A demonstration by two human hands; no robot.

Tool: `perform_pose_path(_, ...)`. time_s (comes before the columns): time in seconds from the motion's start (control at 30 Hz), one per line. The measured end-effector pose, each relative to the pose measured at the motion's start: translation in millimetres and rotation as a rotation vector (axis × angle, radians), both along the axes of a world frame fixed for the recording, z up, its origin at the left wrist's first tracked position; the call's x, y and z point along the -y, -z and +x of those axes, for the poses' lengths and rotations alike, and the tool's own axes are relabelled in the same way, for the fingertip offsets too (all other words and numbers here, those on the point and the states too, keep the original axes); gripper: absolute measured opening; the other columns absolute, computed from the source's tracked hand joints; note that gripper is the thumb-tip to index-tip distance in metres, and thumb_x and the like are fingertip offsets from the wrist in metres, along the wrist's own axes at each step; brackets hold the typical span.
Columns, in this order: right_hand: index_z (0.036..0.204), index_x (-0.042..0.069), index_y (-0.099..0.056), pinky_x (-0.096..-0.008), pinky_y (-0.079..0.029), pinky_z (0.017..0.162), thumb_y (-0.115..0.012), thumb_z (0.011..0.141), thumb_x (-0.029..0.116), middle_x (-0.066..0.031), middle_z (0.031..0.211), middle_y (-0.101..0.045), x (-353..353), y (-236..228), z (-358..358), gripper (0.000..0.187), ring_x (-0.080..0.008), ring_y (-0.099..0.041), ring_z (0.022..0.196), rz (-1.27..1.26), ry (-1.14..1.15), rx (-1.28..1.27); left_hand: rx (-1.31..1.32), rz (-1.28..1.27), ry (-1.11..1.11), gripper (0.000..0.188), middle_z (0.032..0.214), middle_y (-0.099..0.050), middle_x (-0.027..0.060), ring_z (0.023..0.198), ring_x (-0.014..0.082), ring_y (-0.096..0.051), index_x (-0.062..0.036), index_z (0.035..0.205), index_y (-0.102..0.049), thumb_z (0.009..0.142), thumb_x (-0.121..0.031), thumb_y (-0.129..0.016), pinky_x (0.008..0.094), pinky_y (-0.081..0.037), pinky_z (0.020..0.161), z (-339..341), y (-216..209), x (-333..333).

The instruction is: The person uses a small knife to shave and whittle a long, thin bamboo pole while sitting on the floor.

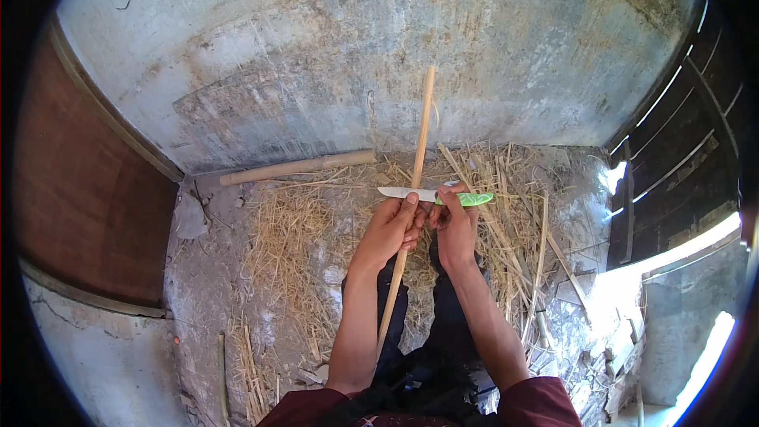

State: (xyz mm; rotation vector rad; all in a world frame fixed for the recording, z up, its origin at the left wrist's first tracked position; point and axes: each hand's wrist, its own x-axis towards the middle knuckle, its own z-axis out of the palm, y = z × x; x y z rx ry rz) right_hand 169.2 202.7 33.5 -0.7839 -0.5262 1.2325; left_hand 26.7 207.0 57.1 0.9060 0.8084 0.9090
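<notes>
A long pale strip, apparently split bamboo point(423, 128), slants up from beside my left forearm to well past my hands. My left hand point(387, 229) is closed around its middle, the thumb lying near the blade. In my right hand point(456, 225) is a knife point(468, 199) with a green patterned handle. Its light blade lies crosswise over the strip, just above my left fingers, pointing left. A thin shaving curls off the strip's upper right edge. Some fingertips of both hands are hidden behind the strip and the handle.
Straw-like shavings point(288, 233) cover the floor on both sides of my legs. A thick bamboo pole point(299, 167) lies along the foot of the stained wall point(316, 55). Long split strips point(543, 261) lie at the right, near rubble. A brown door panel point(87, 182) stands left, dark boards point(672, 134) right.
</notes>
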Motion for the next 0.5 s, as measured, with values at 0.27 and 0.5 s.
perform_pose_path(0.27, 0.097, 0.012, -0.060, -0.0281, -0.036, 0.055, -0.070, 0.102, 0.014, -0.0012, 0.072, -0.060, -7, -10, 0, 0.011, -0.0105, -0.054, 0.056, -0.007, 0.016, 0.054, -0.107, -0.039, -0.155, 0.047, 0.067, -0.049, -0.0034, 0.045, 0.0020, -0.032, -0.0091, 0.093, -0.057, 0.113, -0.052, -0.053, 0.0216, -0.025, 0.040, 15, -14, 3)
perform_pose_path(0.5, 0.098, 0.011, -0.061, -0.0262, -0.039, 0.055, -0.066, 0.103, 0.012, -0.0003, 0.069, -0.057, -12, -15, 1, 0.007, -0.0094, -0.055, 0.058, 0.001, 0.028, 0.086, -0.131, -0.029, -0.170, 0.052, 0.066, -0.048, -0.0037, 0.047, 0.0030, -0.037, -0.0095, 0.089, -0.055, 0.113, -0.055, -0.050, 0.0228, -0.027, 0.040, 21, -14, 1)
